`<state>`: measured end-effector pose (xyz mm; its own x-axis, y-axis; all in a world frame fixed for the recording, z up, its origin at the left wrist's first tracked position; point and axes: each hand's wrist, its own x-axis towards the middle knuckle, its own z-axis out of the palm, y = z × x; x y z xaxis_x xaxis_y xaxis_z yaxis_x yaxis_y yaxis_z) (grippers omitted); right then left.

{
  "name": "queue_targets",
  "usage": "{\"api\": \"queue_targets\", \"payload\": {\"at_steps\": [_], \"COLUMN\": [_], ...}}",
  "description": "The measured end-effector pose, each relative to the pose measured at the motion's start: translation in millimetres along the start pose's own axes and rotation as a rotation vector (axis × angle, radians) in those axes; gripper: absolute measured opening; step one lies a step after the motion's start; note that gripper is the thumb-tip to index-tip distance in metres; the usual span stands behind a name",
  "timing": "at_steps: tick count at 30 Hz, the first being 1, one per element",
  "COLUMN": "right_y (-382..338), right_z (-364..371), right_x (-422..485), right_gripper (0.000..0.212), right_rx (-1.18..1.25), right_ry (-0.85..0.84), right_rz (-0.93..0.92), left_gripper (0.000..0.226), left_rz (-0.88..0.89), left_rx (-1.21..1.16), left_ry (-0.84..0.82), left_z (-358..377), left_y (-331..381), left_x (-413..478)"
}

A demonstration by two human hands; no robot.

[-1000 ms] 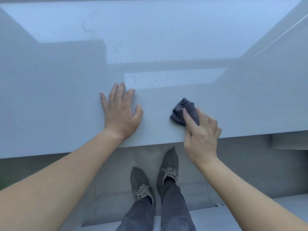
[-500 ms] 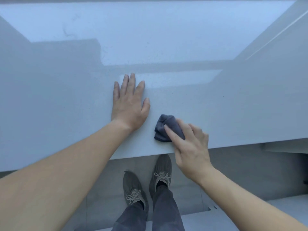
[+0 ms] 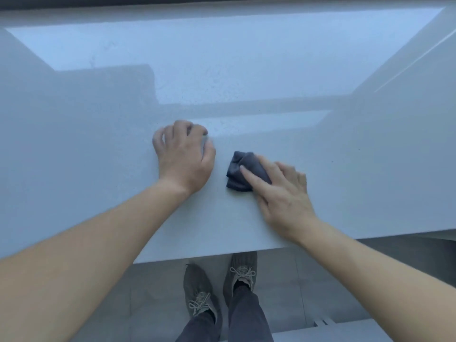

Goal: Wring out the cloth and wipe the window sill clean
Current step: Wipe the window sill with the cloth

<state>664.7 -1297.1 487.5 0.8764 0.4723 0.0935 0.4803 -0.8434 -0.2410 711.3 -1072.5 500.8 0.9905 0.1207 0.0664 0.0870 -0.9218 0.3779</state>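
A wide, glossy pale-grey window sill [image 3: 98, 156] fills most of the view. A small bunched dark-grey cloth [image 3: 240, 170] lies on it near the middle. My right hand [image 3: 281, 193] presses flat on the cloth's right part, with the fingers spread over it. Left of the cloth, a short gap away, my left hand [image 3: 185, 154] rests on the sill with its fingers curled under into a loose fist and nothing in it.
The sill's front edge [image 3: 209, 254] runs just below my wrists. Under it are a grey tiled floor and my two grey shoes [image 3: 217, 287]. A dark window frame [image 3: 222, 2] runs along the top. Side walls slope in at left and right.
My left hand has curled from flat with spread fingers into a loose fist. My right hand has pushed the cloth farther from the sill's front edge.
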Motion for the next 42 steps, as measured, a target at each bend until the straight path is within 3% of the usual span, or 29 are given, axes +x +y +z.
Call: {"api": "queue_targets", "payload": {"at_steps": [2,7,13,19,21,24,26,32,36,38,42], "right_y": [24,43,36,78,67,63,81,97,86,103,130], "right_z": [-4,-4,0,-7,-4,-1,-5,-3,1,-3,-1], "right_x": [21,92,73,167,170,153,164,244,231,244,311], "right_gripper": [0.052,0.054,0.064,0.055,0.057,0.065,0.064,0.059,0.060,0.058,0.055], "right_rx": [-0.020,0.033,0.018,0.056,0.071,0.050,0.028,0.052,0.032,0.018,0.018], "right_ry": [-0.001,0.086,-0.025,0.040,0.023,-0.045,-0.078,0.046,-0.080,-0.085,0.087], "right_rz": [-0.006,0.406,-0.038,0.338,0.270,-0.023,-0.124,0.311,-0.050,-0.122,0.274], "left_gripper": [0.036,0.046,0.051,0.054,0.055,0.054,0.052,0.047,0.059,0.062,0.067], "left_rz": [0.022,-0.036,-0.031,-0.043,-0.042,-0.040,-0.036,0.007,-0.026,-0.059,-0.053], "left_rx": [0.038,0.049,0.049,0.072,0.076,0.075,0.104,0.062,0.067,0.129,0.165], "left_ry": [-0.038,-0.121,-0.092,-0.114,-0.108,-0.086,-0.059,-0.012,-0.065,-0.132,-0.142], "left_z": [1,17,17,17,17,17,16,14,19,23,25], "left_y": [-2,-15,-12,-10,-11,-10,-8,-8,-14,-17,-16], "left_x": [23,44,40,40,41,42,44,104,169,182,182]}}
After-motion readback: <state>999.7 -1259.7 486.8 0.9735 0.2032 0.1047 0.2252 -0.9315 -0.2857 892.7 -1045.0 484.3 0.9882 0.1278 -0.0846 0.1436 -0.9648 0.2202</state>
